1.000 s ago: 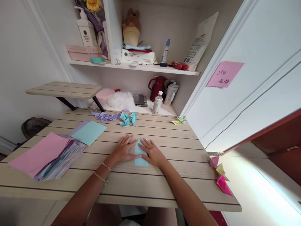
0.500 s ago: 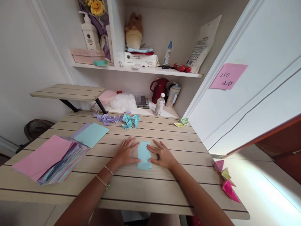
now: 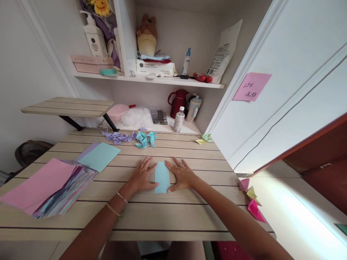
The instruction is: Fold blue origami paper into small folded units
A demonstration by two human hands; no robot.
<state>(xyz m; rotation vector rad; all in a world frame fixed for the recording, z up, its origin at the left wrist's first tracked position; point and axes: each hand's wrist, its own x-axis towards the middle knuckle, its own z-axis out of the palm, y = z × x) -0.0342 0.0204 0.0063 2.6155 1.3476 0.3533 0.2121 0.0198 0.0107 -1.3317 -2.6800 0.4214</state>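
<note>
A light blue folded paper strip (image 3: 162,177) lies flat on the wooden slatted table (image 3: 173,216). My left hand (image 3: 142,175) rests open on the table at the strip's left edge, fingers spread, thumb touching the paper. My right hand (image 3: 182,175) lies open at the strip's right edge, fingers spread flat. Neither hand grips anything.
A fanned stack of coloured sheets (image 3: 51,187) with a pink top lies at the left, a light blue sheet (image 3: 99,156) beside it. Folded purple pieces (image 3: 118,136) and blue pieces (image 3: 145,139) sit at the back. Pink and yellow folded pieces (image 3: 252,202) lie at the right edge.
The hands slid apart off the blue paper, uncovering it as a narrow folded strip. Since half a second ago they stay at its edges; the view shifted slightly.
</note>
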